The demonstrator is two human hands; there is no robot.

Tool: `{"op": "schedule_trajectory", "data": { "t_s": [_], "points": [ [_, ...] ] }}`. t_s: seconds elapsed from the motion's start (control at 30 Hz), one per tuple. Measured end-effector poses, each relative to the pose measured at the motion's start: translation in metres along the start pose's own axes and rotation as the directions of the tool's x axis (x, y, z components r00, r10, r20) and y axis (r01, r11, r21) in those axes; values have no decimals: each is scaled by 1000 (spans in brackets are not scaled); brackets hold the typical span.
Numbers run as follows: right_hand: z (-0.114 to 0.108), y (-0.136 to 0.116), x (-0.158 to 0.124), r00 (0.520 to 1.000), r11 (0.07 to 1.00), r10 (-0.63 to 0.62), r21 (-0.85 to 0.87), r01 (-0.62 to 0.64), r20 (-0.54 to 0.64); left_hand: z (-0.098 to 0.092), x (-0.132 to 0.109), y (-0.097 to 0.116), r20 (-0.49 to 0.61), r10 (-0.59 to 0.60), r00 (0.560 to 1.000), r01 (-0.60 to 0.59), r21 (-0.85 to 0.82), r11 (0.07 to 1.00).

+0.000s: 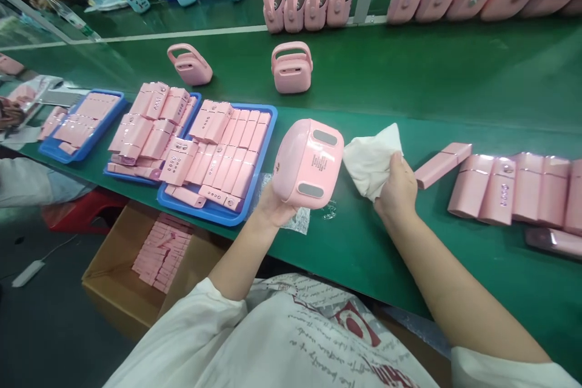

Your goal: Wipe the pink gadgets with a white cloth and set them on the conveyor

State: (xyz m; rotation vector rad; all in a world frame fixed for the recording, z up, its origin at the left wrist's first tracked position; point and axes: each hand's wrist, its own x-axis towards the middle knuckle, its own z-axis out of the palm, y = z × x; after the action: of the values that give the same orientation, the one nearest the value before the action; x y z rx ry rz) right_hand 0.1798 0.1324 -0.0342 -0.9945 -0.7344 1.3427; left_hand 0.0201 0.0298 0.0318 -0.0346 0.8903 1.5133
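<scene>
My left hand [278, 206] grips a pink portable speaker [291, 157], tilted so its base with two grey pads and small printed text faces up. My fingers are mostly hidden beneath it. In my right hand [398, 189] a white cloth [373, 160] is bunched, just to the right of the speaker and apart from it. Below the speaker, a small clear plastic bag [297, 221] lies on the green bench [336, 267]. To the right of my right hand lies a loose pink rectangular piece [443, 165].
Blue trays [273, 124] of pink pieces stand at the left. More pink pieces [527, 188] lie at the right. Two handled pink units [291, 70] sit ahead, with several more on a shelf [318, 6]. A cardboard box [113, 273] is below left. Other people work at the far left.
</scene>
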Motion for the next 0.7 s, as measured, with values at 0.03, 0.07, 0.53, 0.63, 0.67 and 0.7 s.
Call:
{"op": "schedule_trajectory", "data": {
  "t_s": [0.03,0.07,0.53,0.63,0.67,0.7],
  "points": [
    [2,0,11,1000,1000,-5,-29,4,-27,0,1,2,-25,-22,999,22,-16,1000],
    [6,-1,23,999,997,-13,-78,10,-33,-1,1,3,-53,-44,998,42,-36,998],
    [245,-25,179,689,129,-10,-682,720,725,-18,-3,-5,-144,-183,973,144,-244,959],
    [252,-9,178,652,-16,55,-652,758,756,-23,-2,-7,-109,-183,977,148,-270,951],
    [251,-9,177,654,-40,46,-653,757,755,-25,-2,-8,-97,-183,978,151,-274,950],
    [249,-11,175,658,-63,42,-656,752,752,-27,-2,-9,-87,-182,979,152,-278,949]
  ]
}}
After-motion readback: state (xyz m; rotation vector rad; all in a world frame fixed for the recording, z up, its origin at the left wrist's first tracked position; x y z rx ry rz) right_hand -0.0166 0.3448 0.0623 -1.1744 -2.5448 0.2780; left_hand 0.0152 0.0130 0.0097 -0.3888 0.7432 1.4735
